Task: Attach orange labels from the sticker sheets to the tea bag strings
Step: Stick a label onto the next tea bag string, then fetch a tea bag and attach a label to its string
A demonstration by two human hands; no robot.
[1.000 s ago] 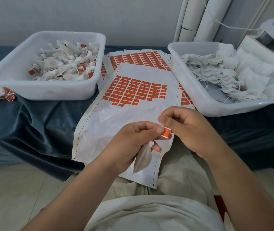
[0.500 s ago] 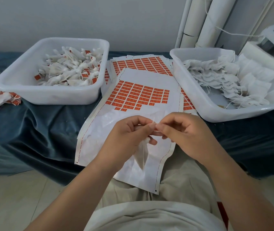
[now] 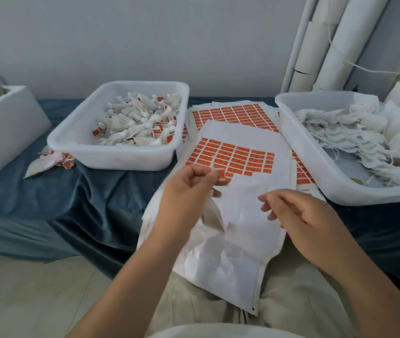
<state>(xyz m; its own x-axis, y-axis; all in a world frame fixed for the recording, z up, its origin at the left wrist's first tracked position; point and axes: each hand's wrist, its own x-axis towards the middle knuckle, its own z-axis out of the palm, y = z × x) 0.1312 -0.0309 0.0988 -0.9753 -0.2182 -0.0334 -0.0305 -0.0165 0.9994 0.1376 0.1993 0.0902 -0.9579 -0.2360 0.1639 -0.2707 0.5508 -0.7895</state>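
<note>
My left hand is raised over the sticker sheet and pinches a tea bag, which hangs blurred below its fingers. An orange label shows at the fingertips. My right hand hovers to the right, fingers loose and holding nothing. The sheet's remaining orange labels fill its far part; the near part is bare backing that drapes over my lap.
A white tub at the left holds labelled tea bags. A white tub at the right holds unlabelled bags. More sticker sheets lie between the tubs on the blue cloth. A white box stands far left, pipes back right.
My hands have come apart: the right hand let go and drew back to the right, while the left hand lifted the labelled tea bag up and leftward. The view swung left.
</note>
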